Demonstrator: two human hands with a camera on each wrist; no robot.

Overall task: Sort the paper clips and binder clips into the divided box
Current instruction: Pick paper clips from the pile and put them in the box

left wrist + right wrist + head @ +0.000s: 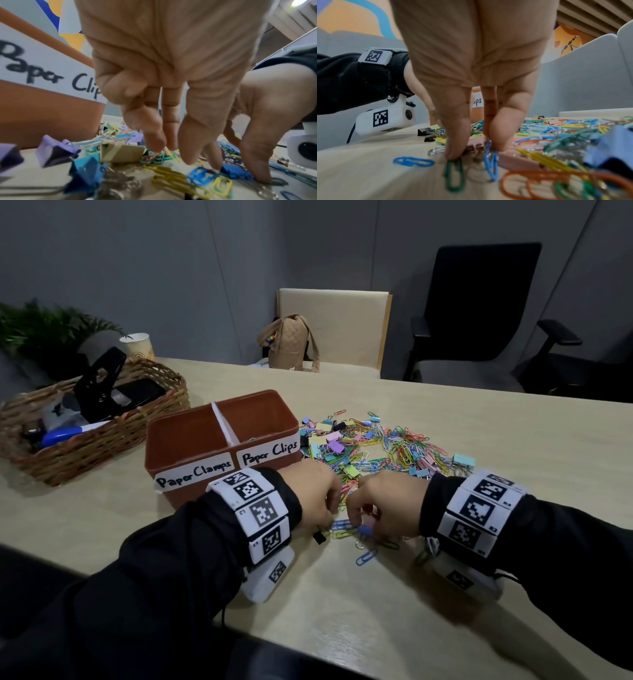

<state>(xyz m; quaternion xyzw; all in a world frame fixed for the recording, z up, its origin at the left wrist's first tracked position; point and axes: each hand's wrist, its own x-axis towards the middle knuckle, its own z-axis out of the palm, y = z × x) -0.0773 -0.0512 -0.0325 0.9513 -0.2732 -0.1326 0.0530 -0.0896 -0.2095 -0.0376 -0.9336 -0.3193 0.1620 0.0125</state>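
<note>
Head view: both hands low in the frame's centre, at the near edge of the pile of clips (pixel 376 446) spread across the tabletop (pixel 513 474). Left hand (pixel 313 498) curled down over a few loose paper clips, right hand (pixel 387 508) just beside it, fingertips nearly meeting. Divided box (pixel 219 440) up and left of both hands, the left hand the nearer; label "Paper Clips" on its right compartment, "Paper Clamps" on its left. Blue binder clip (pixel 364 531) between the two hands, a blue paper clip (pixel 365 557) just below it.

Left wrist view: left hand fingers (pixel 154 135) pointing down, loosely bent, tips over yellow paper clips (pixel 171 178) lying flat, long axis running toward lower right. Nothing seen pinched; cannot tell for certain. Box wall at the left of the frame.

Right wrist view: right hand fingers (pixel 453 135) drawn together, one tip pressed on the top end of a green paper clip (pixel 453 175) whose long axis runs straight down the frame toward the camera. Light blue paper clip (pixel 491 163) pinched edge-up between the other fingertips, a pink binder clip (pixel 476 145) touching behind. Box label only a sliver between the fingers, centre of the frame, beyond the hand. Judgement: next move a lift up and left toward the right compartment.
</note>
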